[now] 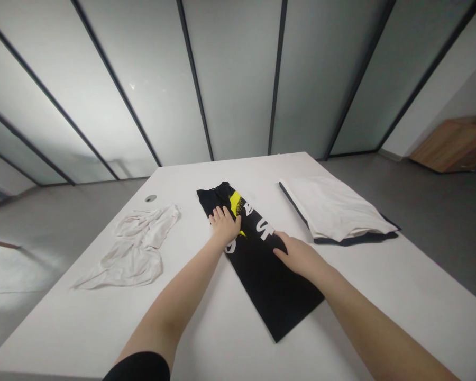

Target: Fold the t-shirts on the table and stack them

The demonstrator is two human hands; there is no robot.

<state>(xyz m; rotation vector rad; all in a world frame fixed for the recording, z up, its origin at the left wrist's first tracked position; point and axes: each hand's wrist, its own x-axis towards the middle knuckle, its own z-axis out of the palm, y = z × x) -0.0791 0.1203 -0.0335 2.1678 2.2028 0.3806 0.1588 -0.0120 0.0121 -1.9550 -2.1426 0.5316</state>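
Note:
A black T-shirt (273, 286) with white letters and a yellow print lies folded lengthwise into a long strip, slanting across the white table. My left hand (225, 225) rests flat on its upper part, fingers spread over the print. At the shirt's right edge is my right hand (297, 255), thumb and index finger apart on the black cloth; its other fingers are mostly hidden. Toward the far end, the collar area (216, 193) looks slightly bunched.
The white table (206, 328) carries a crumpled white garment (135, 251) on the left. To the right lies a stack of folded clothes (333, 206), white over dark. A round grommet (150, 198) sits near the left edge. Frosted glass panels stand behind; a wooden cabinet (456, 143) is far right.

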